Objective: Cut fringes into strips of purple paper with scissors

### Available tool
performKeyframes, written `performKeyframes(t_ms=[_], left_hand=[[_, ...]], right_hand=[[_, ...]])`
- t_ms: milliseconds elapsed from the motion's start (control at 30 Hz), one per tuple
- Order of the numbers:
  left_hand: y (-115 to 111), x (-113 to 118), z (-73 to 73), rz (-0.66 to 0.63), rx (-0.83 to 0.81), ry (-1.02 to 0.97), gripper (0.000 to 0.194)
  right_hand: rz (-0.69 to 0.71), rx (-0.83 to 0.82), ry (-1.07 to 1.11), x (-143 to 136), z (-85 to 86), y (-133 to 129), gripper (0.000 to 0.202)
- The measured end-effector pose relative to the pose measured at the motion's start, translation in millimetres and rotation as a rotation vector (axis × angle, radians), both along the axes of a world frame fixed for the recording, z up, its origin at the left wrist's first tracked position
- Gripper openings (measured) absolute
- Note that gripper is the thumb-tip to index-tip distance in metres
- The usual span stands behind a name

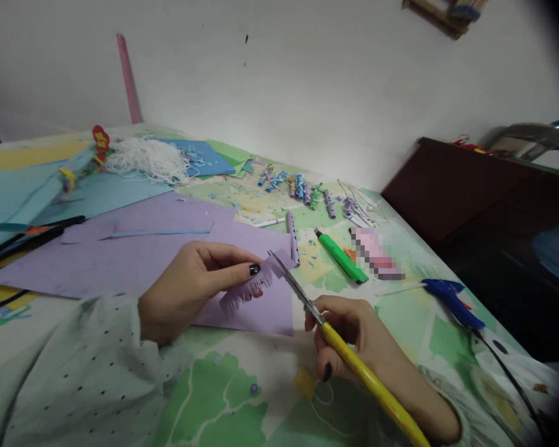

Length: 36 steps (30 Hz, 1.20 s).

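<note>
Between the thumb and fingers of my left hand (205,279) is a small purple paper strip (249,290), its lower edge cut into a fine fringe. My right hand (349,335) is closed on scissors (354,363) with long yellow handles. The narrow metal blades point up and left, and their tips are at the right end of the strip. Beneath the strip lies a larger purple sheet (265,316) on the patterned tablecloth. A purple roll with dark dots (292,239) rests along the sheet's right edge.
A green cutter (342,256) and a blue glue gun (454,303) lie to the right. Small decorated paper rolls (299,187) sit at the back, near white string (146,159). Blue sheets (116,197) are on the left. A yellow piece (306,383) lies near the front.
</note>
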<state>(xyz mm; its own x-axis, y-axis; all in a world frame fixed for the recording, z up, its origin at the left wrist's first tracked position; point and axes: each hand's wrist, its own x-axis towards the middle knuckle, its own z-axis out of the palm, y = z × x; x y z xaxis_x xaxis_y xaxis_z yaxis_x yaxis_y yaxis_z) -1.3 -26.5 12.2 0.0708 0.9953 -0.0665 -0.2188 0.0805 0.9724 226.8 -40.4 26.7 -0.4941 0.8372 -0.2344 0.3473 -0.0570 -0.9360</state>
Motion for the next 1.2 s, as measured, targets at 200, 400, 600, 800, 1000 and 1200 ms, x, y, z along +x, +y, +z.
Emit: performKeyframes(t_ms=[200,400,600,800,1000,1200], left_hand=[[1.5,-1.7,-4.5,-0.030,0.039,0.051,0.006],[3.1,-4.2,-7.7,0.025,0.055,0.140,0.006],[3.3,-4.5,-8.9,0.025,0.051,0.128,0.006],[4.2,-4.2,-7.9,0.025,0.046,0.133,0.004],[4.5,-2.7,-8.3,0.021,0.018,0.130,0.004],[3.5,-3.6,-6.6,0.011,0.035,0.149,0.006]], right_hand=[[0.025,0.028,-0.041,-1.2,1.7,0.4,0.060],[0.040,0.019,-0.012,-0.6,0.8,0.0,0.065],[0.063,0.002,-0.002,0.1,-0.3,1.2,0.064],[0.062,0.011,-0.018,0.7,-0.2,0.9,0.065],[0.065,0.023,-0.043,-0.3,-0.9,0.3,0.066],[0.077,0.039,-0.052,0.3,-2.3,0.2,0.067]])
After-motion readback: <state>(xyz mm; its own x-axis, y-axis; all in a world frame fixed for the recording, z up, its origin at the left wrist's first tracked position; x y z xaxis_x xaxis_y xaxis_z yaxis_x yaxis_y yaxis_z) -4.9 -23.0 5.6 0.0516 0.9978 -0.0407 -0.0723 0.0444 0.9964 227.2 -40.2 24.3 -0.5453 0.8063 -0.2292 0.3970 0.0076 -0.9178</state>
